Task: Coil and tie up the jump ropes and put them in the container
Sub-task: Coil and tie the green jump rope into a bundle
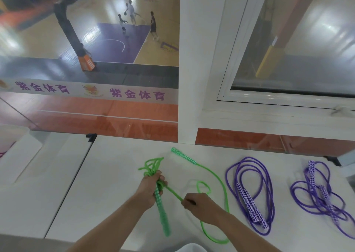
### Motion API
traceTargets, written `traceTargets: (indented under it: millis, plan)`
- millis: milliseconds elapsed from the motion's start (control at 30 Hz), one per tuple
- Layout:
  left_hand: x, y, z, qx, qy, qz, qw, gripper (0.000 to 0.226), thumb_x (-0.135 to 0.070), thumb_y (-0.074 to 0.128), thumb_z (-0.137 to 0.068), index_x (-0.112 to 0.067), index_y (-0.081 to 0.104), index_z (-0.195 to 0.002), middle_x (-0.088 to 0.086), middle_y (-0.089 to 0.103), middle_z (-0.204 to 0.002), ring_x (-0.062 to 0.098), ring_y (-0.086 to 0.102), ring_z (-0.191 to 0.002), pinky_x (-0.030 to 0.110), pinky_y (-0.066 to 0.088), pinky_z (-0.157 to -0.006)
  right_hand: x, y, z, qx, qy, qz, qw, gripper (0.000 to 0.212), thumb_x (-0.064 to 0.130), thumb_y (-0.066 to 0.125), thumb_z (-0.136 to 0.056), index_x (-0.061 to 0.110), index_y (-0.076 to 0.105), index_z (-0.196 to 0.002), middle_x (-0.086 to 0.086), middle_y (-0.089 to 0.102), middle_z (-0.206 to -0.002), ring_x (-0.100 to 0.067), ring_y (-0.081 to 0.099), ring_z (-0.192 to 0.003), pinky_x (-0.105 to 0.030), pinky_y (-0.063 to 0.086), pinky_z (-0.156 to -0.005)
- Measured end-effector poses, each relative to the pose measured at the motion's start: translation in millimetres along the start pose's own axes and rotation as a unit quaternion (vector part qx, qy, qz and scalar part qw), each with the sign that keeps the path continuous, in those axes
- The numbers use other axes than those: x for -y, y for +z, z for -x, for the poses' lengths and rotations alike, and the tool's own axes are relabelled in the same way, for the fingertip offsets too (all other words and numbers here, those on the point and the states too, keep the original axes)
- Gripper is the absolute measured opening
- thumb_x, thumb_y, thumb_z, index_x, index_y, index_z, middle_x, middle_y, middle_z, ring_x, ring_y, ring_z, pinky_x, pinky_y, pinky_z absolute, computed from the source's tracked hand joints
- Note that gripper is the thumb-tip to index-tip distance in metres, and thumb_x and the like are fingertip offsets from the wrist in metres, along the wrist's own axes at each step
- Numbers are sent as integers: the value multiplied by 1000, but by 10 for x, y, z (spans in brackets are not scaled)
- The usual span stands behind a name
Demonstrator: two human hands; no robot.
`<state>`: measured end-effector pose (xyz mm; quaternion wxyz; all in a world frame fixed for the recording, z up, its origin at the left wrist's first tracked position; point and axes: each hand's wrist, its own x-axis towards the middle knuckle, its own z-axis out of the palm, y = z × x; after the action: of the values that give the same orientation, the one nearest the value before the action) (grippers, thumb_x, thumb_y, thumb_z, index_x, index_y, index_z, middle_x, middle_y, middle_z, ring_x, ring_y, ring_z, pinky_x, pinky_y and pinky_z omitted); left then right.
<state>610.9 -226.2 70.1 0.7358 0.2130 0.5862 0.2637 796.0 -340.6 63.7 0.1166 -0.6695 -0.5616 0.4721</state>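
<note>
My left hand (148, 190) grips a bundle of folded loops of the green jump rope (223, 190) together with one green handle (162, 213), which points toward me. My right hand (199, 205) pinches a taut strand of the same rope just right of the bundle. The other green handle (183, 156) lies on the white table (115, 175) farther back, and slack rope curves round to the right of my hands. At the far left stands a white container (17, 155) with something purple barely showing inside.
Two purple jump ropes lie on the table to the right: a loosely coiled one (249, 200) and a tangled one (322, 196) near the right edge. A glass wall and a white window frame (211, 78) stand right behind the table.
</note>
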Motion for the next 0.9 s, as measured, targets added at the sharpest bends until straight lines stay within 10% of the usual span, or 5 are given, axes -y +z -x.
traceTargets:
  millis: [267,433,733,900]
  plan:
    - [9,9,137,107,41,-404,908,20,-26,42,-106,-11,48,-94,-2,60,-68,11,52,-49,23,30,-41,34,-181,-51,-89,-39,-60,993,27,33,60,-99,13,64,-81,7,53,-66,-3,46,-60,-16,36,-59]
    - [269,253,336,210,-5,-321,924,36,-40,44,-105,-7,57,-111,7,72,-91,14,49,-54,21,29,-43,3,-120,-156,-131,-33,-48,990,35,39,58,-99,15,59,-74,3,53,-64,-7,45,-57,-26,38,-57]
    - [268,27,205,223,-110,-318,915,27,-33,60,-99,-11,60,-83,10,66,-83,16,49,-54,21,32,-43,-242,-163,-88,-118,35,-44,991,40,50,65,-91,23,50,-66,6,46,-61,-7,40,-55,-24,32,-54]
    - [-134,-474,-21,83,-98,-209,969,21,-27,66,-94,-10,63,-83,6,64,-74,17,56,-59,22,37,-45,-566,-438,-28,-151,60,-17,987,35,45,62,-96,18,57,-73,5,50,-62,-5,43,-56,-21,33,-54]
